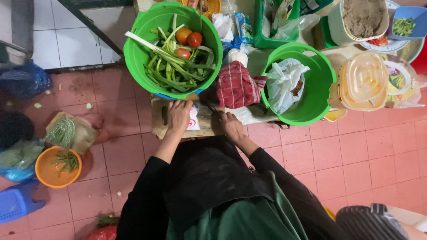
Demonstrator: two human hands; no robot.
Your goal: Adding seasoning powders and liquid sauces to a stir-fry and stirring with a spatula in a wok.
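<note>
On the pink tiled floor, our left hand presses flat on a plastic packet atop the wooden cutting board; our right hand has its grip closed around a knife handle.

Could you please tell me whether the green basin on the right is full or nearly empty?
Nearly empty. The green basin holds only a white plastic bag, and bare green wall shows around it.

A cutting board lies between two basins, tomatoes inside the left one.
</note>
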